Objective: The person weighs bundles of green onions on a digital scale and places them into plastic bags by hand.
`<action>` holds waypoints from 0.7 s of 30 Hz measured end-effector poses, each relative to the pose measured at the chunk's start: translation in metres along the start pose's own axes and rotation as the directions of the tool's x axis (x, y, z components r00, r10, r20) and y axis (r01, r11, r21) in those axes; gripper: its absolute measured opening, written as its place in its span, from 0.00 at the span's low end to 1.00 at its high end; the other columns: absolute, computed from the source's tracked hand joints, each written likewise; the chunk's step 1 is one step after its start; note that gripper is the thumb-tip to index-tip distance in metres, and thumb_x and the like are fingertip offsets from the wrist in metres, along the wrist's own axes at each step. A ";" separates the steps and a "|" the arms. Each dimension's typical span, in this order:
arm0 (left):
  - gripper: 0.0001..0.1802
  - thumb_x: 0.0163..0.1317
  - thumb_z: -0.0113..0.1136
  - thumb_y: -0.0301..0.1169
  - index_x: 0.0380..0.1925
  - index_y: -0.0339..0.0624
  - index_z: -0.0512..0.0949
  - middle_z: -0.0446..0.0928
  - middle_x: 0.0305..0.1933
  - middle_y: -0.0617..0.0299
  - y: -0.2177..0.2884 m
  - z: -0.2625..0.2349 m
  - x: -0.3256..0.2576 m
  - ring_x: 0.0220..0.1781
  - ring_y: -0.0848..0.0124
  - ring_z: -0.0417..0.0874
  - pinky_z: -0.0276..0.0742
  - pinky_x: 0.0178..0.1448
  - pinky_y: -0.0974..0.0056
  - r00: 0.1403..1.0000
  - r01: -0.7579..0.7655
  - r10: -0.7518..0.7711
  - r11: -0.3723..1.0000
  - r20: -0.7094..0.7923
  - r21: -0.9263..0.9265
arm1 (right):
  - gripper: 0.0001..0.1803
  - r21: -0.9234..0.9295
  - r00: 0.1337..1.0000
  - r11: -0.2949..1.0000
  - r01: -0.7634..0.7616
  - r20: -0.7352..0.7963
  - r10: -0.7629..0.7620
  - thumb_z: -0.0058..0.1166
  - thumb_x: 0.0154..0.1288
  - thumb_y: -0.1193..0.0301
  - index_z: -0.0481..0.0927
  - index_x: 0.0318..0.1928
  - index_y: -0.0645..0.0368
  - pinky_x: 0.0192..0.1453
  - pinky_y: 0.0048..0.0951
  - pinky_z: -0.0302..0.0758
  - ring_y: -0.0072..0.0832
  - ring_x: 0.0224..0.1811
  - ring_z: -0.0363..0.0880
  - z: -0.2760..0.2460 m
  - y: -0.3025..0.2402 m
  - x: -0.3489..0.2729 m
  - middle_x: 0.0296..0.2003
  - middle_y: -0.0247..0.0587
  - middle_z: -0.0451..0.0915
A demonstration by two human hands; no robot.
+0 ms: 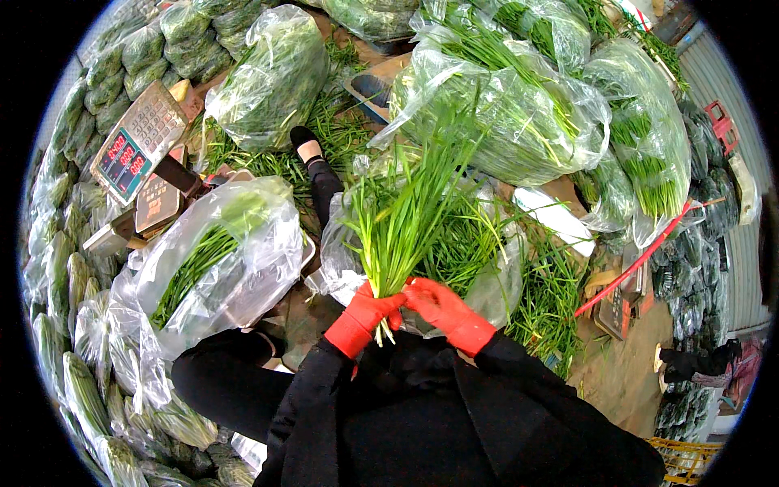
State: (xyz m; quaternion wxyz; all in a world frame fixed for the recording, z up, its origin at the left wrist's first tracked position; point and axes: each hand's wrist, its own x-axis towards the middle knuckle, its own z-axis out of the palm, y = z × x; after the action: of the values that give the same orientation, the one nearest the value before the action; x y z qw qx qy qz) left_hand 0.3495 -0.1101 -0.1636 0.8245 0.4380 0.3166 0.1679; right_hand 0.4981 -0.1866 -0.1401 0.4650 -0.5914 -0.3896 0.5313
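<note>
Both my hands wear red gloves and black sleeves. My left hand point(367, 315) and my right hand point(442, 307) are closed together around the base of a bunch of long green chives point(406, 215), which stands upright and fans out above them. The pale stem ends stick out below my left hand. Right behind the bunch lies an open clear plastic bag point(495, 280) with more loose chives in it.
A clear bag of chives point(219, 252) rests on a weighing scale point(138, 146) with a red digit display at the left. Large filled bags point(519, 105) pile up behind. Packed bundles point(73, 325) line the left edge. A red strap point(633, 264) runs at the right.
</note>
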 end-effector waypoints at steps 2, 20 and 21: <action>0.14 0.54 0.59 0.23 0.41 0.40 0.74 0.77 0.24 0.59 -0.016 -0.003 0.013 0.15 0.71 0.76 0.72 0.17 0.68 0.997 0.064 -0.061 0.994 0.039 -0.089 | 0.18 -0.340 1.000 0.940 0.010 -0.011 -0.014 0.48 0.63 0.57 0.79 0.36 0.61 0.38 0.35 0.72 0.38 0.31 0.78 -0.006 0.029 0.008 0.29 0.49 0.79; 0.43 0.50 0.53 0.26 0.67 0.52 0.48 0.75 0.39 0.46 -0.028 -0.012 0.008 0.38 0.50 0.79 0.74 0.40 0.52 0.950 0.090 0.260 0.307 -0.174 0.948 | 0.21 -0.145 0.990 0.985 -0.092 -0.117 0.075 0.47 0.66 0.59 0.76 0.31 0.69 0.31 0.27 0.76 0.26 0.23 0.78 -0.029 0.004 0.026 0.25 0.42 0.79; 0.42 0.50 0.53 0.26 0.67 0.52 0.49 0.75 0.37 0.47 -0.021 -0.008 0.005 0.36 0.51 0.79 0.74 0.37 0.52 0.955 0.125 0.233 0.248 -0.184 0.961 | 0.23 -0.266 0.989 0.954 -0.142 -0.073 0.127 0.48 0.65 0.57 0.76 0.30 0.68 0.29 0.25 0.75 0.25 0.22 0.77 -0.021 0.003 0.026 0.22 0.40 0.79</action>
State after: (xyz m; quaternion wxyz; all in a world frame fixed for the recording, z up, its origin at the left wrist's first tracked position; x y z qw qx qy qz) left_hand 0.3481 -0.1140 -0.1859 0.3197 0.8313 0.4538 0.0292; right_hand 0.5221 -0.1656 -0.1498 0.3534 -0.6887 -0.4044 0.4871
